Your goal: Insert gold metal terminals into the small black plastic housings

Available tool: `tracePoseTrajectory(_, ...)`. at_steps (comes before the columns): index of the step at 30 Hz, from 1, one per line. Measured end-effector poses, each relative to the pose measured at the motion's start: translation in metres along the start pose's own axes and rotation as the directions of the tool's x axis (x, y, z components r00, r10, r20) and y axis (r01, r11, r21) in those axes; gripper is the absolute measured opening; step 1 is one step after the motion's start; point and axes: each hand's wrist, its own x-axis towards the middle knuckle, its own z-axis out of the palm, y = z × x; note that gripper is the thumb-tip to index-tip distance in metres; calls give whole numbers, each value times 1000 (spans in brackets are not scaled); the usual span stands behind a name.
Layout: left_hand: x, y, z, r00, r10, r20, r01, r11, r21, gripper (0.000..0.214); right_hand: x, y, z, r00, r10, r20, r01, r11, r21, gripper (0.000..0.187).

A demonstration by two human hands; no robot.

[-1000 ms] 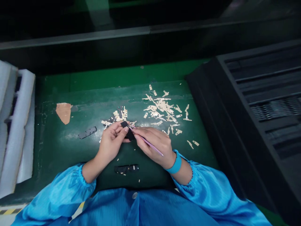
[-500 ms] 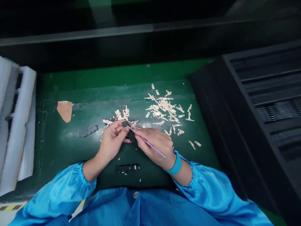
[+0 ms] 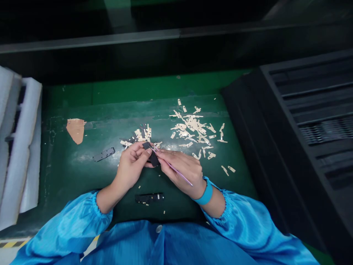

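Shiny blue smock (image 3: 165,244) with elastic cuffs, blue wristband (image 3: 205,195).

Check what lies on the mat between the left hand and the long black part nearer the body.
In the head view, that stretch between the left hand and the long black part is green mat, with only a couple of tiny tan scraps.

Foam tray (image 3: 19,147) lies left, slotted tray (image 3: 309,121) right, scraps (image 3: 193,129) between.

White foam blocks (image 3: 16,147) at the left, a black tray (image 3: 303,129) (slotted) at the right, beige scraps (image 3: 193,127) strewn over the green mat (image 3: 68,173).
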Motion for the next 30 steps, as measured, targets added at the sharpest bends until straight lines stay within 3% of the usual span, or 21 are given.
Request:
tracePoseTrajectory(13, -1, -2, -2, 999, 15, 34, -14, 1000, -18, 32, 1, -3, -1, 998, 61, -14, -62, 998, -11, 34)
tracePoseTrajectory(18, -3, -1, 1, 999, 33, 9, -33, 999, 2, 36, 0, -4, 0, 999, 29, -34, -31, 998, -57, 32)
tracePoseTrajectory(23, -7, 1, 6, 998, 51, -29, -50, 998, 32, 39, -6, -1, 1, 996, -90, 22, 92, 988, -127, 32)
tracePoseTrajectory(30, -5, 3, 6, 997, 69, -44, -68, 997, 37, 49, -2, 0, 3, 999, -44, -9, 43, 996, -83, 29)
